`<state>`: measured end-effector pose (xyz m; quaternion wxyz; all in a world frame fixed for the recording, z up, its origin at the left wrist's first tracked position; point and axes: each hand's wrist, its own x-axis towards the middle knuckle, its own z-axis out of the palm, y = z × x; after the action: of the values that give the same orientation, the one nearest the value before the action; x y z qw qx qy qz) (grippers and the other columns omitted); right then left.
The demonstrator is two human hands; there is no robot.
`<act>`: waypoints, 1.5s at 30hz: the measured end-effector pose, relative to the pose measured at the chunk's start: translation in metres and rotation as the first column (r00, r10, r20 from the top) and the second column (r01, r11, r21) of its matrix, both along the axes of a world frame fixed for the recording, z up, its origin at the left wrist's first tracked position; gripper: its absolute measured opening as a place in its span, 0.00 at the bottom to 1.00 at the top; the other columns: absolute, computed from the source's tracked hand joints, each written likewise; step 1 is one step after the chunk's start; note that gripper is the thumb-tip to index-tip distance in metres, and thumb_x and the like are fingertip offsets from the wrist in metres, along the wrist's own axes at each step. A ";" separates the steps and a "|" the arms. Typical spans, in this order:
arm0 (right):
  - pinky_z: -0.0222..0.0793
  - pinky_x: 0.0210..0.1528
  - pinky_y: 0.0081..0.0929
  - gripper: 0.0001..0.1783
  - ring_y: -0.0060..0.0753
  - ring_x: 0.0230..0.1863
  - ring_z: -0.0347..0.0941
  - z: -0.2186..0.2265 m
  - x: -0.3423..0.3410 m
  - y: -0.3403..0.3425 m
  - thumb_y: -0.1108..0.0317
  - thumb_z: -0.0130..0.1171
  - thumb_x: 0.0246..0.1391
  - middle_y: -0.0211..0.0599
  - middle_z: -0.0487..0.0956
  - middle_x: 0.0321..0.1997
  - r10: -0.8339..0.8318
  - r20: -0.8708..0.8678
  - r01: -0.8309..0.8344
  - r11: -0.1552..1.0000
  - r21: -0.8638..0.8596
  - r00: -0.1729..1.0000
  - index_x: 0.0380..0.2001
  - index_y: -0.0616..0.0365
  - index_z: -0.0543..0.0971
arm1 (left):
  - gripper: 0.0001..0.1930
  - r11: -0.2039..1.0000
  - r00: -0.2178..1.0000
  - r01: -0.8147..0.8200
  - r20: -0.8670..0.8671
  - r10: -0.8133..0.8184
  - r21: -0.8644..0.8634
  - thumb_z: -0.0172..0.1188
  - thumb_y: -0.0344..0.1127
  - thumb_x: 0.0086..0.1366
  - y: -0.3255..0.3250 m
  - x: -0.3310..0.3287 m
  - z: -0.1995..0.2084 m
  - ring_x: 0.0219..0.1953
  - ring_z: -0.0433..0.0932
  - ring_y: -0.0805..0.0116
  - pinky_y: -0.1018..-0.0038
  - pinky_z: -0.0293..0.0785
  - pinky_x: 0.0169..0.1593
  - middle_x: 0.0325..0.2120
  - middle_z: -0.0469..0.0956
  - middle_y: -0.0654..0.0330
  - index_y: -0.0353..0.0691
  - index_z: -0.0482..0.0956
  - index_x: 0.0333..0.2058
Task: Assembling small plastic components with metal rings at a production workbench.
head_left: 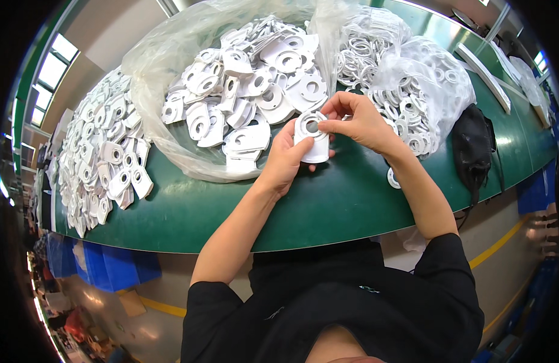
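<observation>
My left hand holds a flat white plastic part above the table, its thumb lying on the face and its fingers behind. The part has a rounded top with a large round hole and a straight lower end. Around that hole lies a white ring. My right hand pinches the ring's right side between thumb and forefinger. How fully the ring sits against the part cannot be made out, as my fingertips cover some of it.
A clear plastic bag of similar white parts lies open ahead. More parts form a heap at left. Loose white rings and a bag of rings lie at right, near a black bag on the green table.
</observation>
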<state>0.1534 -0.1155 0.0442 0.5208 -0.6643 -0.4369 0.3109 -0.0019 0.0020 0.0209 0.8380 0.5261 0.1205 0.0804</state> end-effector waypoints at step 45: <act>0.68 0.37 0.19 0.10 0.20 0.33 0.73 -0.011 -0.012 0.005 0.71 0.53 0.58 0.36 0.80 0.30 0.063 0.317 -0.097 0.991 0.093 0.946 0.38 0.64 0.80 | 0.15 0.706 0.969 -0.234 0.102 0.224 0.669 0.46 0.40 0.70 0.004 0.002 -0.017 0.19 0.63 0.74 0.74 0.62 0.26 0.17 0.70 0.61 0.34 0.71 0.29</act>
<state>0.1413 -0.1109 0.0332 0.4669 -0.6578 -0.5566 0.1986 -0.0002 0.0061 0.0042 0.5738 0.7745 0.1418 0.2252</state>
